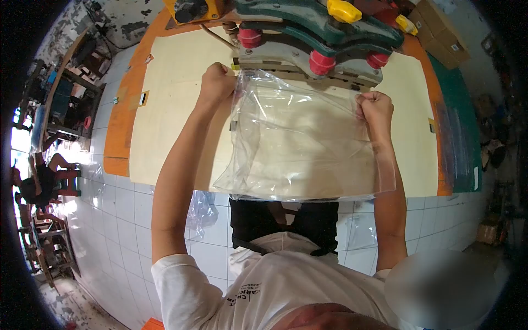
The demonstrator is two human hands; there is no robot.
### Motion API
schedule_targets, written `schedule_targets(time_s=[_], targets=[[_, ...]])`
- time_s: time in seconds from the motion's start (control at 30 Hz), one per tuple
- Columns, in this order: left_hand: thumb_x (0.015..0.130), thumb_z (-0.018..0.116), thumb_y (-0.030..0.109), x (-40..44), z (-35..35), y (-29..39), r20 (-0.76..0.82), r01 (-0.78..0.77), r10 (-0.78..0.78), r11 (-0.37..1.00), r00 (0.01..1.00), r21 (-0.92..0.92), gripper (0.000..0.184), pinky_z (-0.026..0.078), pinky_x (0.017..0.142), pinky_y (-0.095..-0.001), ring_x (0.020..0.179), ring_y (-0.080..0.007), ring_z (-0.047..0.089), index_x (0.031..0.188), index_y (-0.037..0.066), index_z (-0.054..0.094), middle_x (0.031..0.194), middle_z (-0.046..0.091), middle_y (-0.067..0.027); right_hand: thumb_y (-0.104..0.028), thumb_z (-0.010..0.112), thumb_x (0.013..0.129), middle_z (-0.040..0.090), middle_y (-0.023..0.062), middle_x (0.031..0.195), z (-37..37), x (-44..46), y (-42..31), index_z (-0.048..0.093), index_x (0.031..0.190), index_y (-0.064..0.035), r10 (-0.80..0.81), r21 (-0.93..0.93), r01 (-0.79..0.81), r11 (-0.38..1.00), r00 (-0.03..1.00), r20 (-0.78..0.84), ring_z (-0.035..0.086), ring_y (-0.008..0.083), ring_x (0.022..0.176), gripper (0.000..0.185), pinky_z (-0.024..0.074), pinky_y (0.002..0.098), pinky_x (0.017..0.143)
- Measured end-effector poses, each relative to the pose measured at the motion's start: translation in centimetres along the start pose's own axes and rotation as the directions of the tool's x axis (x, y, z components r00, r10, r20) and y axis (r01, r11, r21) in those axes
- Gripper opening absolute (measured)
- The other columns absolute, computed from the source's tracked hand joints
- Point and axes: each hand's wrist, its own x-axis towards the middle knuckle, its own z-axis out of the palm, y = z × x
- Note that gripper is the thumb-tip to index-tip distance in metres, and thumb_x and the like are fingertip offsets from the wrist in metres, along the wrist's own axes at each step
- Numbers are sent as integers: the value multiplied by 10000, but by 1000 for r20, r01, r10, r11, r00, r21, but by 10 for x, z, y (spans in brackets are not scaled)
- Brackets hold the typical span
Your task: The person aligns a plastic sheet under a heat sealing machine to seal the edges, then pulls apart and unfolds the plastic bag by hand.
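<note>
Left hand (217, 83): fingers closed on the upper left corner of a clear plastic piece (311, 137), just beside the left end of the machine's metal bar (308, 77). Right hand (377, 109): thumb and fingers pinched on the upper right edge of the same piece, below the bar's right end. Plastic is spread between both hands, wrinkled at the left; its upper edge is at the bar, contact cannot be told. Lower edge reaches the near edge of the cream sheet (176, 104), which covers much of the orange table (117, 146). Above the bar: dark green frame (330, 28) with red knobs (322, 62). Cardboard box (438, 34) at far right. Seated person (39, 179) at left, well apart from the table
</note>
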Motion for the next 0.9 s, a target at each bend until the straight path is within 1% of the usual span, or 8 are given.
schedule_targets(time_s=[0.17,0.3,0.4,0.5,0.57,0.67,0.77,0.9], targets=[[665,802,262,-2,5,0,-145,-169,200,965,969,200,466,524,717,-360,788,-324,673,925,-51,575,868,676,-231,-96,697,790,661,107,627,-1,-1,-3,666,840,52,-9,-10,9,1000,1000,-7,642,162,514,158,517,289,483],[675,812,323,-6,6,0,-205,-175,235,947,950,271,488,525,734,-374,807,-366,675,901,-50,593,875,678,-248,-93,692,786,653,101,610,0,-3,-8,660,818,47,32,11,-32,999,999,-25,638,162,508,147,522,293,485],[712,792,342,-12,-3,2,-129,-187,231,941,964,282,451,522,730,-367,785,-348,675,872,-40,615,840,682,-226,-89,683,780,650,97,607,-1,1,-2,654,797,42,3,-3,-3,1000,1000,-16,635,162,507,136,524,300,487],[783,739,325,-28,-18,12,7,-81,81,987,997,137,383,521,721,-346,764,-293,682,880,-32,643,810,689,-193,-86,677,775,654,101,610,-1,3,3,646,777,39,-22,-6,22,1000,1000,-12,639,167,508,129,525,304,487],[912,642,189,-46,-27,24,-26,-100,100,995,995,-5,238,509,644,-265,748,-101,622,993,-34,644,828,675,-98,-77,668,771,663,114,622,-1,2,5,646,775,40,-37,59,37,998,999,-2,646,175,512,120,528,307,491],[890,673,105,-59,-20,24,-13,-275,276,955,961,-114,179,516,685,-245,774,-95,621,1006,-28,641,855,675,-77,-73,674,773,663,118,629,0,2,2,646,780,45,-1,1,1,1000,1000,-22,646,172,515,122,533,305,494],[852,704,24,-54,-12,14,41,-333,349,919,936,-211,197,524,729,-246,783,-108,623,1022,-43,629,876,668,-57,-64,679,779,662,119,636,1,2,3,639,781,48,-16,43,17,999,1000,-23,646,173,518,119,540,309,490],[850,615,-90,-60,-5,2,-22,-297,309,890,951,-345,216,523,737,-236,782,-99,625,1065,-85,621,851,643,-66,-56,686,785,660,120,638,-1,0,-2,629,773,48,-17,38,18,999,1000,-21,649,177,519,119,547,313,480]])
